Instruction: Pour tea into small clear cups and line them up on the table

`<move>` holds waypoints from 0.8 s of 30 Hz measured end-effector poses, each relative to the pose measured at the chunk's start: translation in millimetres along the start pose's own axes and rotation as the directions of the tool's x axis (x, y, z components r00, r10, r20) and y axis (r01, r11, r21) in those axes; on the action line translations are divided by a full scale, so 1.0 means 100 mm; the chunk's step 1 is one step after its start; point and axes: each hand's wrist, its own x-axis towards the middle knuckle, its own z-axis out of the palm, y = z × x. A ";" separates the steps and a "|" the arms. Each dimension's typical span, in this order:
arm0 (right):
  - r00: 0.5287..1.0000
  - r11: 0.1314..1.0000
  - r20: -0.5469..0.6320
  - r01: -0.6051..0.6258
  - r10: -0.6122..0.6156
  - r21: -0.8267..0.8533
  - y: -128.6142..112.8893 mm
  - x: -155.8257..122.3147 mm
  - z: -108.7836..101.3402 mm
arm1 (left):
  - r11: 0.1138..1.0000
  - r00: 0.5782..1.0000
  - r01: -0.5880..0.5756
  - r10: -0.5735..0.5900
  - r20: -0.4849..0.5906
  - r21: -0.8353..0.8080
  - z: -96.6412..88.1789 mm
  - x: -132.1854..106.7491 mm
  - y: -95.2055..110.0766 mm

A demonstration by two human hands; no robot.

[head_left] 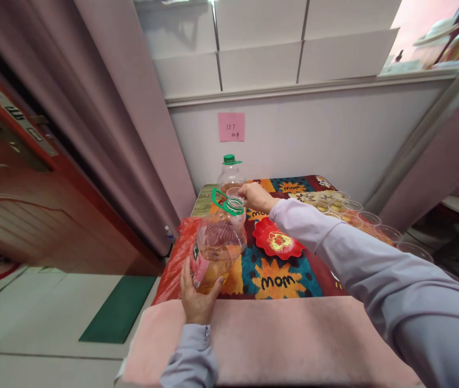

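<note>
A large clear plastic jug (221,235) with a green ring handle at its uncapped neck holds some amber liquid. It appears to lean away from me and to the right. My left hand (200,293) grips its lower part, fingers spread around the side over a pink label. At the jug's mouth is my right hand (257,197), its fingers closed on what looks like a clear plastic cup (233,192); only the rim shows clearly. Just behind stands a second clear jug (229,175) with a green cap. A red scalloped dish (278,240) lies under my right forearm.
Several clear cups (369,218) with yellowish contents line the table's right side, partly behind my sleeve. A patterned "MOM" cloth (280,280), red plastic sheet (172,269) and pink cloth (278,334) cover the table. A wall (294,134) rises behind; a door (51,215) is left.
</note>
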 end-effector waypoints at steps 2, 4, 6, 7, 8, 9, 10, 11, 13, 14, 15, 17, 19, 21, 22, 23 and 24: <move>0.997 1.000 -0.076 0.003 -0.001 0.023 0.05 -0.01 -0.13 | 1.000 1.000 -0.006 0.006 -0.001 0.003 0.00 0.00 0.00; 0.973 0.998 -0.231 0.023 -0.008 0.062 0.15 -0.11 -0.27 | 1.000 1.000 -0.008 0.008 0.003 0.005 0.01 0.00 0.00; 0.910 0.993 -0.413 0.055 -0.008 0.101 0.28 -0.35 -0.36 | 1.000 1.000 -0.004 0.004 0.002 0.016 0.01 0.00 0.01; 0.882 0.992 -0.472 0.061 -0.002 0.110 0.36 -0.51 -0.36 | 1.000 1.000 0.000 0.000 -0.003 0.022 0.02 0.00 0.01; 0.870 0.992 -0.494 0.056 0.007 0.114 0.44 -0.69 -0.32 | 1.000 1.000 0.004 -0.004 -0.009 0.028 0.02 0.01 0.01; 0.878 0.993 -0.478 0.042 0.018 0.115 0.51 -0.89 -0.23 | 0.999 1.000 0.008 -0.007 -0.011 0.033 0.03 0.01 0.02; 0.905 0.993 -0.425 0.023 0.026 0.112 0.58 -1.09 -0.12 | 0.999 1.000 0.009 -0.009 -0.011 0.039 0.03 0.01 0.02; 0.936 0.994 -0.348 -0.015 0.051 0.104 0.64 -1.28 0.02 | 0.999 1.000 0.007 -0.007 -0.009 0.046 0.03 0.01 0.03; 0.969 0.988 -0.199 -0.133 0.147 0.082 0.74 -1.58 0.33 | 0.998 1.000 -0.006 0.007 -0.002 0.060 0.03 0.02 0.05; 0.970 0.985 -0.175 -0.155 0.167 0.079 0.78 -1.69 0.47 | 0.998 1.000 -0.018 0.018 0.001 0.067 0.03 0.02 0.06; 0.970 0.981 -0.158 -0.177 0.187 0.076 0.80 -1.77 0.58 | 0.997 1.000 -0.031 0.031 0.002 0.073 0.03 0.02 0.08; 0.968 0.978 -0.151 -0.191 0.202 0.080 0.83 -1.84 0.71 | 0.995 0.998 -0.056 0.056 0.007 0.085 0.02 0.02 0.10; 0.967 0.977 -0.155 -0.193 0.204 0.086 0.85 -1.87 0.73 | 0.993 0.997 -0.076 0.075 0.009 0.095 0.02 0.02 0.12; 0.962 0.979 -0.200 -0.167 0.188 0.117 0.89 -1.90 0.67 | 0.990 0.996 -0.093 0.093 0.010 0.103 0.01 0.02 0.13; 0.953 0.978 -0.241 -0.150 0.182 0.143 0.91 -1.92 0.63 | 0.989 0.995 -0.098 0.098 0.010 0.107 0.01 0.02 0.14; 0.939 0.974 -0.287 -0.142 0.188 0.174 0.95 -1.95 0.60 | 0.989 0.995 -0.100 0.099 0.009 0.110 0.02 0.03 0.14; 0.919 0.966 -0.330 -0.154 0.217 0.207 0.99 -1.99 0.58 | 0.989 0.995 -0.099 0.099 0.008 0.113 0.02 0.03 0.14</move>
